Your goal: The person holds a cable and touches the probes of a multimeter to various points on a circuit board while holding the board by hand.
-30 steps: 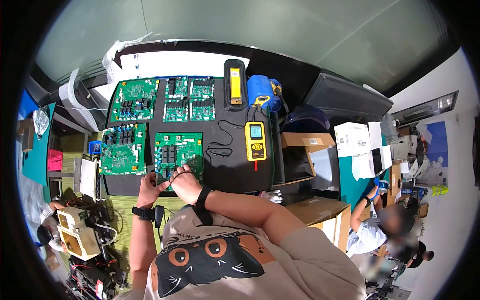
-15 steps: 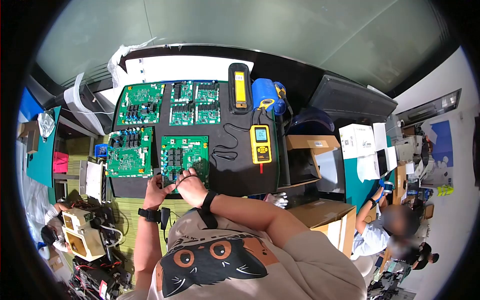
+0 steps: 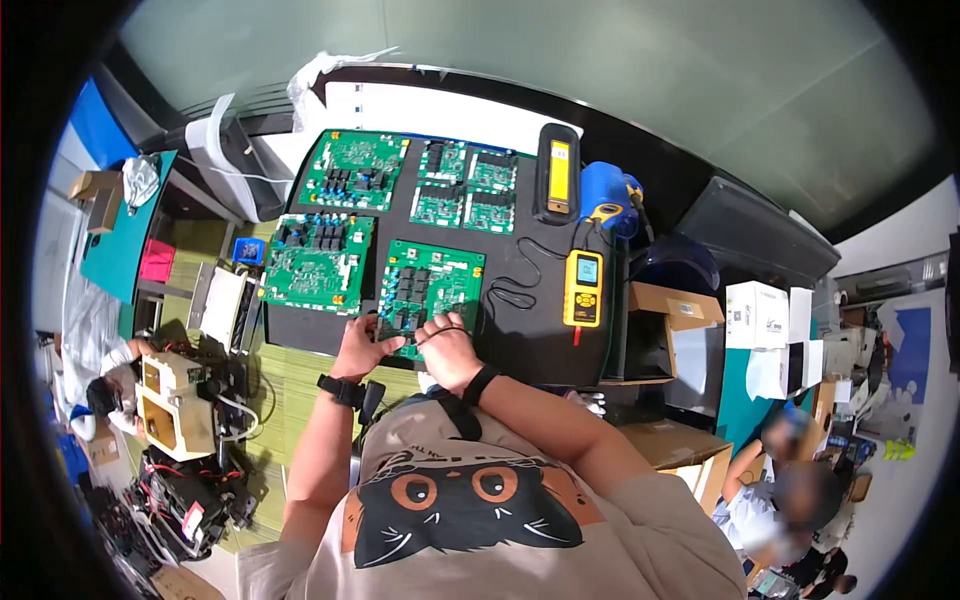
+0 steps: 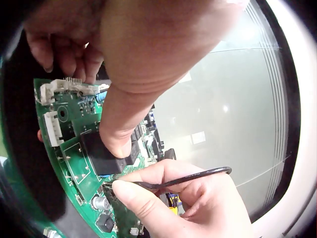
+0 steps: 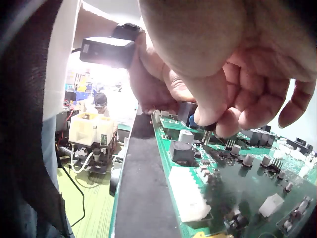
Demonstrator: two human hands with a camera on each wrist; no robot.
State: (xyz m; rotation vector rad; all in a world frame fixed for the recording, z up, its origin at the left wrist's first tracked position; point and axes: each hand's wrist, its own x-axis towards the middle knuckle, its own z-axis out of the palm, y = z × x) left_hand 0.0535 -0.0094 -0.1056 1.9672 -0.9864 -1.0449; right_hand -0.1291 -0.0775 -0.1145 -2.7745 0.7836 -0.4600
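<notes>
Desk (image 3: 540,345): shifted in head view, layout unchanged | board (image 3: 465,275): front of desk | left hand (image 3: 358,350): curled at board's corner, thumb on black block (image 4: 96,156) | right hand (image 3: 450,357): pinching black lead (image 4: 195,175) over board | same spot, apparently mid-step

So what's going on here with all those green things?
A person is working on a green circuit board with both bare hands. The left hand holds its near edge, thumb on a black block, while the right hand pinches a black cord down close against the board. Fingers hide the cord's end, so I can't tell if it's attached. Two more big boards, four smaller boards and a yellow meter lie nearby.
</notes>
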